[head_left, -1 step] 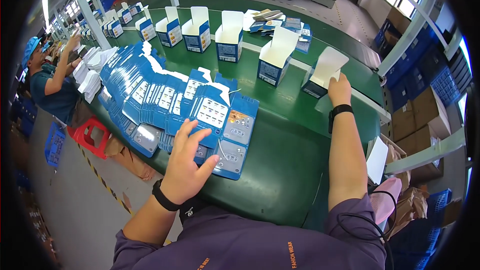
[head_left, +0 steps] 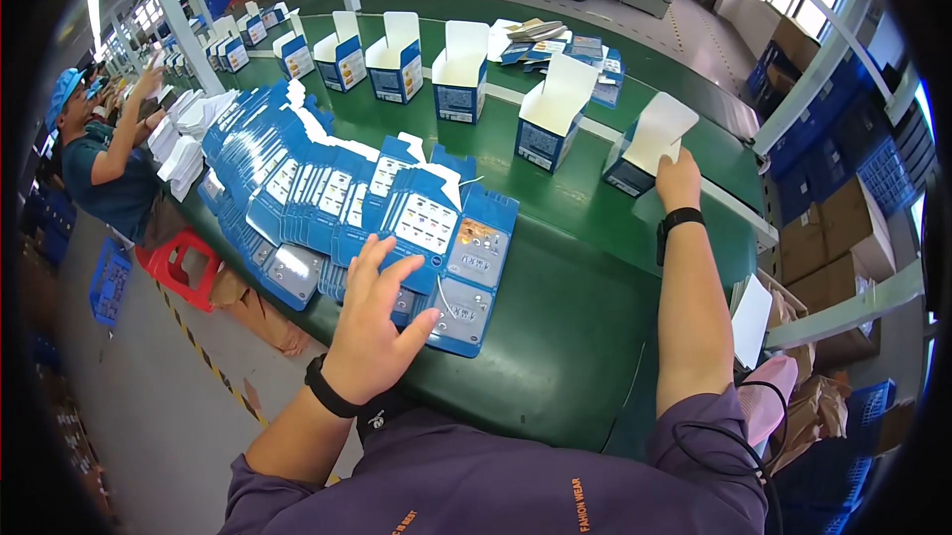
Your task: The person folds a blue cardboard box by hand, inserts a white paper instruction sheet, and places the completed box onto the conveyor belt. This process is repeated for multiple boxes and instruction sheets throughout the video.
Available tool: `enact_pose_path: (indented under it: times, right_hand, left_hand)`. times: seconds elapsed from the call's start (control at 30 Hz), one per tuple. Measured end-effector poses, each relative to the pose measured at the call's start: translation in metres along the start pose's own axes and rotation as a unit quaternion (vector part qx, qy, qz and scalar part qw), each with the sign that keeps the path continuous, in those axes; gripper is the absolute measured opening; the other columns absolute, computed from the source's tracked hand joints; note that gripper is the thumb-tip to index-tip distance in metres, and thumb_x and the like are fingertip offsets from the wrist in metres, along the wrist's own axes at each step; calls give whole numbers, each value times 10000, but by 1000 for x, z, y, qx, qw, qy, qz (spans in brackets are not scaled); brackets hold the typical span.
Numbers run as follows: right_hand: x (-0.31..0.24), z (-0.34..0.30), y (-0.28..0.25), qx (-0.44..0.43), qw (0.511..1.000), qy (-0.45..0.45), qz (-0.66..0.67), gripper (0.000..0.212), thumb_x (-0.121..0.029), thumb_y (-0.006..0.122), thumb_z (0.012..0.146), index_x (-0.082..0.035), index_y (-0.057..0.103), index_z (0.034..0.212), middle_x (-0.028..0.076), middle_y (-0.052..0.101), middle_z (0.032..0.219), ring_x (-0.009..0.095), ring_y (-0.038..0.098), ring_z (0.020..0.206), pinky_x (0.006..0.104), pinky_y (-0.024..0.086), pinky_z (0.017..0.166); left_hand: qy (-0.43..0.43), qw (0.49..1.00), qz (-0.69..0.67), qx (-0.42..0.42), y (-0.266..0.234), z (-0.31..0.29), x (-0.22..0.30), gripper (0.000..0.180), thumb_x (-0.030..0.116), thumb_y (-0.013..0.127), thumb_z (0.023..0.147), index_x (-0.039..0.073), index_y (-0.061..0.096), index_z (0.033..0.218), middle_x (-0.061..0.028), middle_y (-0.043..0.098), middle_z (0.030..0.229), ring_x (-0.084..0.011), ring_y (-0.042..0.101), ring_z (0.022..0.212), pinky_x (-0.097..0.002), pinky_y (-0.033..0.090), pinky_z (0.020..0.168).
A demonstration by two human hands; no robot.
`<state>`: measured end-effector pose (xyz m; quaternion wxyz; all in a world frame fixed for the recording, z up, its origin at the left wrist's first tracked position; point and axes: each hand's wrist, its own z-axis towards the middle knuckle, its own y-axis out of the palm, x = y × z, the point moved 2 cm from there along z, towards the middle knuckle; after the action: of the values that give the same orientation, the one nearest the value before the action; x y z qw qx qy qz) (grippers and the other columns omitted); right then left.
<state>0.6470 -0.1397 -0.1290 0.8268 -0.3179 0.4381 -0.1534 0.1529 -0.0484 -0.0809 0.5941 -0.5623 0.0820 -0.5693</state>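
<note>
At the right end of a row of open boxes, my right hand (head_left: 678, 181) grips the side of a blue-and-white cardboard box (head_left: 629, 176). This box stands on the green conveyor belt (head_left: 565, 307) with its white lid flap raised. My left hand (head_left: 379, 332) has its fingers spread over the near end of a fanned pile of flat blue cartons (head_left: 322, 193); whether the fingertips touch the cartons cannot be made out. Just beside that hand lies the nearest flat carton (head_left: 466, 287), blue with silver-grey panels.
More open boxes (head_left: 459, 89) line the belt toward the far left. A stack of flat cartons and papers (head_left: 540, 39) lies behind them. A co-worker (head_left: 104, 163) stands at left past white paper pieces (head_left: 181, 158). A red stool (head_left: 188, 267) and a metal post (head_left: 828, 302) flank the belt.
The whole view has shifted very slightly. Both hands keep the same place relative to the box and the cartons.
</note>
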Motion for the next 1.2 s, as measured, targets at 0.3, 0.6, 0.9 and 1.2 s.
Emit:
enact_pose_path:
  times: [0.3, 0.6, 0.9, 1.2]
  right_hand:
    - [-128, -112, 23, -126, 944, -254, 170, 366, -147, 631, 974, -16, 621, 1315, 200, 638, 1266, 341, 610, 1200, 425, 472, 1061]
    - [-153, -192, 47, -230, 922, -307, 48, 585, -207, 684, 940, 19, 503, 1449, 262, 554, 1427, 457, 466, 1389, 485, 374, 1174]
    - [-180, -202, -20, -64, 894, -354, 268, 514, -142, 758, 835, -24, 583, 1304, 173, 622, 1090, 387, 589, 1090, 555, 311, 1189]
    - [-191, -223, -83, 149, 812, -446, 346, 843, -217, 789, 793, -55, 389, 1517, 186, 464, 1480, 351, 446, 1411, 574, 249, 1212]
  left_hand:
    - [-18, 984, 175, -23, 39, 7, 3, 900, 277, 896, 744, 53, 452, 1494, -303, 236, 1620, -512, 193, 1525, -614, 188, 1226]
    - [-20, 983, 178, -27, 64, 0, -11, 1040, 349, 933, 693, 34, 401, 1530, -330, 180, 1638, -512, 168, 1534, -607, 177, 1235]
    - [-32, 994, 63, 78, 46, 1, 30, 968, 280, 907, 745, 15, 403, 1527, -338, 187, 1635, -483, 195, 1539, -559, 214, 1233]
    - [-15, 923, -350, -160, 20, 7, 49, 1032, 282, 843, 846, -25, 204, 1596, -306, 268, 1611, -407, 289, 1516, -461, 311, 1194]
